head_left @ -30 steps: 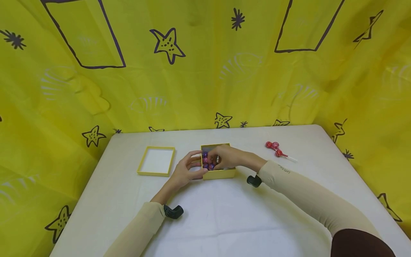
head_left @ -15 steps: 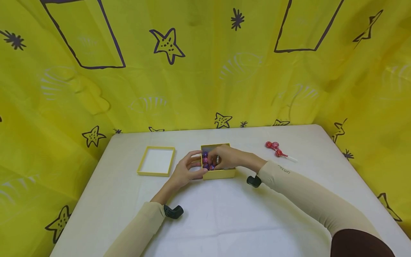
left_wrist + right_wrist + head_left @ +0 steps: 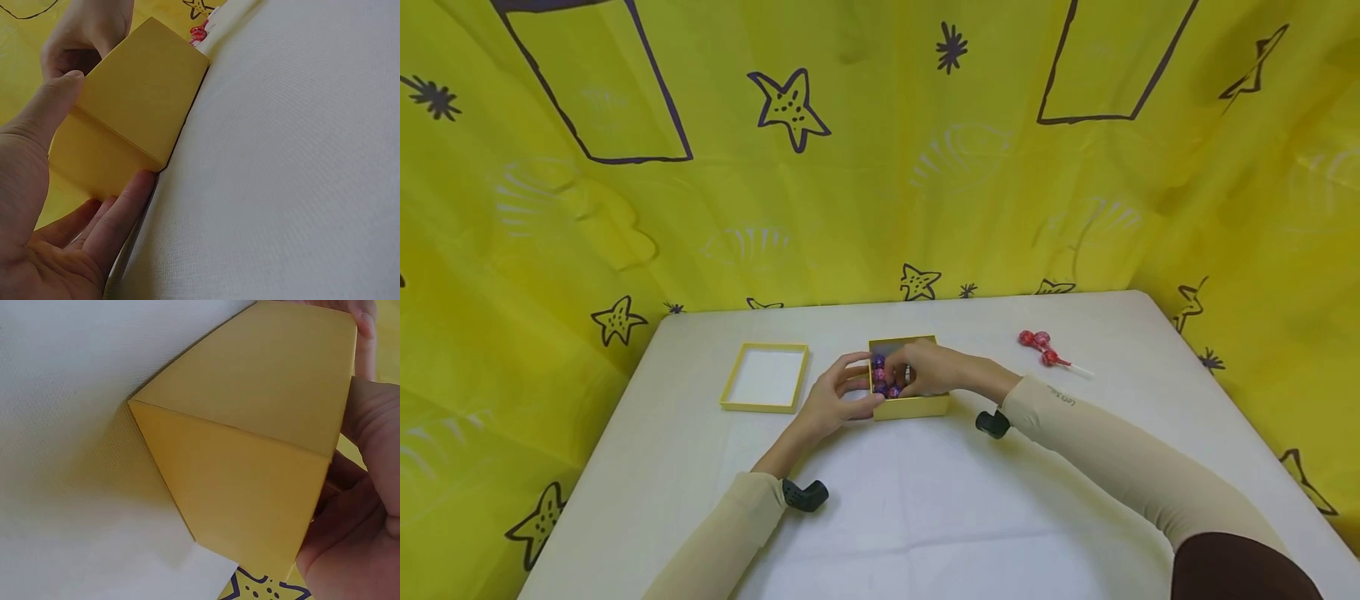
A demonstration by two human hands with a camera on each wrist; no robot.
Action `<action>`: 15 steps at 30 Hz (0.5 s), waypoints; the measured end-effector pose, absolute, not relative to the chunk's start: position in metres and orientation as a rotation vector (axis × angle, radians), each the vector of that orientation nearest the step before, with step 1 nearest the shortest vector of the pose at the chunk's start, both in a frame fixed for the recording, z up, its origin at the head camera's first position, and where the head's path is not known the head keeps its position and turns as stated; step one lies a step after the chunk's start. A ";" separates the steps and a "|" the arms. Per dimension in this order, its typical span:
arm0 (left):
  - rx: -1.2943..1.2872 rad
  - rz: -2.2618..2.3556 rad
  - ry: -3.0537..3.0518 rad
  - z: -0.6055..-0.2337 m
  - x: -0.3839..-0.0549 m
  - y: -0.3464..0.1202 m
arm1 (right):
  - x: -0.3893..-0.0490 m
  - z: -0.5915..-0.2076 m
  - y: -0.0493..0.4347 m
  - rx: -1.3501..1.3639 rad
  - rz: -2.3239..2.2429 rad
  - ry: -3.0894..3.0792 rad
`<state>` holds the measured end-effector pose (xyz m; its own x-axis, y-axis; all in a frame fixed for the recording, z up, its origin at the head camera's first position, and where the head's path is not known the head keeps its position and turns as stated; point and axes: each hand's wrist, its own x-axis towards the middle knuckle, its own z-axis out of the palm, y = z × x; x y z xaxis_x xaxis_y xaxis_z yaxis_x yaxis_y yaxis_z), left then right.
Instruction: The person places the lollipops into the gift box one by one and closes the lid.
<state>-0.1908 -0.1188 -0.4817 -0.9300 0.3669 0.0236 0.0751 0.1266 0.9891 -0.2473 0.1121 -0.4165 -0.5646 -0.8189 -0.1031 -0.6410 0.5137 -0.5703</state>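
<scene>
A yellow box stands on the table with its top uncovered. Several purple and pink wrapped lollipops lie along its left side. My left hand holds the box's left end, thumb at the near corner and fingers against the side wall. In the left wrist view the thumb is at the rim and a finger touches the lower edge. My right hand reaches over the right wall into the box. Its curled fingers and thumb pinch at a lollipop, mostly hidden by the hand. In the right wrist view the box wall hides the fingertips.
Left of the box lies a yellow-rimmed lid, white inside facing up. Several red and pink lollipops lie on the table at the back right. A yellow patterned curtain hangs close behind the table and along its sides.
Both hands stay at the box, with barely any movement. The whole head view has shifted very slightly.
</scene>
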 end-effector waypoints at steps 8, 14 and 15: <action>0.424 1.865 2.213 -0.482 -0.189 -0.120 | -0.250 -0.408 0.118 -1.192 -0.721 2.394; 0.423 1.880 2.194 -0.480 -0.189 -0.119 | -0.253 -0.398 0.129 -1.221 -0.757 2.459; 0.417 1.880 2.193 -0.479 -0.189 -0.119 | -0.253 -0.395 0.131 -1.230 -0.767 2.468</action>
<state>-0.1888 -0.1194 -0.4793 -0.9348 0.3548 0.0151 0.0691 0.1401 0.9877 -0.2528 0.1311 -0.3954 -0.5992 -0.8005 -0.0118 -0.6530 0.4972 -0.5713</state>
